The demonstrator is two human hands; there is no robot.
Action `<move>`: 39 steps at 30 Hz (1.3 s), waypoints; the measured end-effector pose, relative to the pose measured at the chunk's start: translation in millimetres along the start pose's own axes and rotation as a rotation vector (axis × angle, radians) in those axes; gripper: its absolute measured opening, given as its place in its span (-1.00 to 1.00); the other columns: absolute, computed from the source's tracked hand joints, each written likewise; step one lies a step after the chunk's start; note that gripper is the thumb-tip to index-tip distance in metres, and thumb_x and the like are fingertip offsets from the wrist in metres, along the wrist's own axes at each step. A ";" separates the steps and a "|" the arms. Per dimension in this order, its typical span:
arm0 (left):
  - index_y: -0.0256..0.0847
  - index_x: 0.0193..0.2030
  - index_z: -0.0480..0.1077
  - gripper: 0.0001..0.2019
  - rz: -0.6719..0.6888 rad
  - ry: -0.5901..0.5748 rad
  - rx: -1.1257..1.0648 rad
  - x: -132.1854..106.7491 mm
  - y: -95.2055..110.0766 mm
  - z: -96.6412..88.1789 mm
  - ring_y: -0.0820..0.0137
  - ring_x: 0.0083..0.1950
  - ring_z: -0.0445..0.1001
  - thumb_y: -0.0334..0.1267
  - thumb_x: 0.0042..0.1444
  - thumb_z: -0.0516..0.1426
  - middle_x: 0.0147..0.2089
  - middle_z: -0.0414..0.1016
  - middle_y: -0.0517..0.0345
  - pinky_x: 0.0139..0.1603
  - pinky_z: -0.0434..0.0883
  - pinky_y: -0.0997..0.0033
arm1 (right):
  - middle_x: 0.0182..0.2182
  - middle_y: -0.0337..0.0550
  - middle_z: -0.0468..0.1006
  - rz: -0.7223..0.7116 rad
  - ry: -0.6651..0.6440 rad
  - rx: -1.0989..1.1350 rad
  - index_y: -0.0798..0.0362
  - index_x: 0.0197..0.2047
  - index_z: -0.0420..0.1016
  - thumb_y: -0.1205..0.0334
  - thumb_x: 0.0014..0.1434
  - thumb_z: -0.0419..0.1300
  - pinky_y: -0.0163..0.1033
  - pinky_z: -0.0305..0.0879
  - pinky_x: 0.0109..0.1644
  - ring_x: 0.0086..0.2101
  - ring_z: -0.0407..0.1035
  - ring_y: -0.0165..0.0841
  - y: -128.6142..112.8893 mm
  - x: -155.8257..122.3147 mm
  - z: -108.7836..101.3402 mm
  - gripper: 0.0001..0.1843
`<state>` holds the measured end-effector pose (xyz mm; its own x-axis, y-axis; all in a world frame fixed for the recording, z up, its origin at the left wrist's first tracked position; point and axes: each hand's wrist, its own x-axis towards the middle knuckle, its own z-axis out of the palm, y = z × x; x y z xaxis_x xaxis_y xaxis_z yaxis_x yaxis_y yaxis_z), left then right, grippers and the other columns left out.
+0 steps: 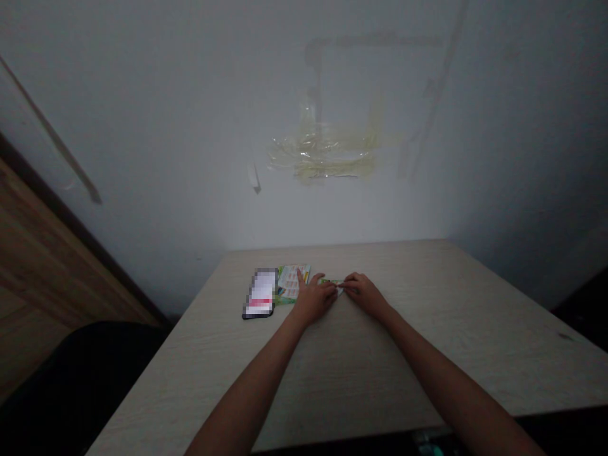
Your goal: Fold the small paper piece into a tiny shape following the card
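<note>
Right-hand grip: your right hand (363, 292) has its thumb and fingertips drawn together, seemingly pinching the right side of the small, flat, green-and-white printed paper piece (340, 291).
Left-hand grip: your left hand (314, 299) lies palm down with its fingers spread; some meet the piece's left side, but you block the view, so I cannot tell whether they pinch or only press.
Reason for the hold: working from both sides probably keeps such thin, light paper from sliding or curling.
Paper piece: it lies between your hands, nearer the worktop's far edge than its near one; its exact outline is hidden.
Printed sheet: left of it, partly under your left hand, the white paper sheet with green borders and reddish print blocks (289, 282) lies flat, perhaps so you can read it.
Phone: the dark-edged, rectangular phone with a bright, blurred-out screen (261, 293) lies face up beside the sheet, towards the left edge, presumably within your sight.
Worktop: the pale, wood-grained rectangular worktop (332, 380) looks smooth and matt, its far edge against the wall.
Wall: the plain grey wall (190, 126) carries glossy, wrinkled, yellowish clear tape (332, 155).
</note>
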<state>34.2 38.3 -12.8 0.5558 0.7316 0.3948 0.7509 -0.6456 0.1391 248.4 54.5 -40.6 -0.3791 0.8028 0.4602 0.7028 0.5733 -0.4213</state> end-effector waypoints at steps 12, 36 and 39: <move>0.21 -0.03 0.45 -0.77 -0.052 -0.077 -0.045 0.3 -5.5 -2.3 0.16 0.33 0.18 -0.22 0.25 0.06 0.09 0.52 0.35 0.15 -0.67 -0.53 | -0.14 -0.08 0.53 -0.121 0.038 0.031 -0.08 -0.19 0.63 0.35 0.16 0.21 -0.11 0.32 0.04 -0.10 0.39 -0.28 -7.4 -6.3 -7.5 -0.80; 0.29 -0.01 0.45 -0.76 -0.092 -0.052 -0.063 -3.1 -8.8 1.8 0.09 0.32 0.19 -0.11 0.19 0.14 0.09 0.53 0.36 0.14 -0.66 -0.55 | -0.07 -0.13 0.57 -0.028 -0.028 0.096 -0.09 -0.17 0.63 0.40 0.14 0.19 -0.14 0.34 0.09 -0.07 0.45 -0.30 -9.8 -4.6 -9.2 -0.73; 0.32 0.01 0.43 -0.74 -0.094 -0.053 -0.074 -3.3 -8.9 0.8 0.11 0.33 0.19 -0.11 0.20 0.14 0.11 0.52 0.38 0.13 -0.68 -0.55 | -0.07 -0.13 0.58 -0.029 -0.042 0.104 -0.09 -0.16 0.63 0.39 0.14 0.18 -0.14 0.34 0.10 -0.08 0.46 -0.31 -9.9 -4.3 -10.1 -0.73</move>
<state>26.1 41.9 -16.1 0.5038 0.7990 0.3284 0.7735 -0.5865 0.2404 249.2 43.8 -30.6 -0.4246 0.7906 0.4412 0.6257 0.6085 -0.4881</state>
